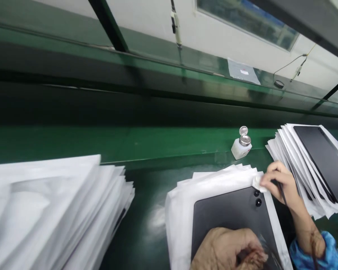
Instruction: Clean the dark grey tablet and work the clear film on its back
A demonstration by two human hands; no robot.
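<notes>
Right hand pinches a small white wipe between its fingertips, fingers closed on it, and presses it against the far right corner of a dark grey tablet lying back-up, right beside the tablet's two round camera lenses. A thin dark stick-like item runs along the same hand toward the wrist; what it is cannot be told. Left hand rests on the near edge of the tablet, fingers curled under; some clear film shows at its right side, but whether the fingers grip it cannot be told. The tablet sits at near centre-right on a pile of white sheets, on the dark green bench. A blue sleeve covers the right forearm at the near right corner. Just beyond the pile stands a small white dispenser bottle with a metal top, lid flipped up, apart from the hands. Right: a fanned stack of white sleeves with a second dark tablet on top, close to the right hand. Near left: a large, blurred stack of white sleeves, well apart. Far: a green ledge with a grey bag lying on it, its small label unreadable. No legible writing anywhere.
</notes>
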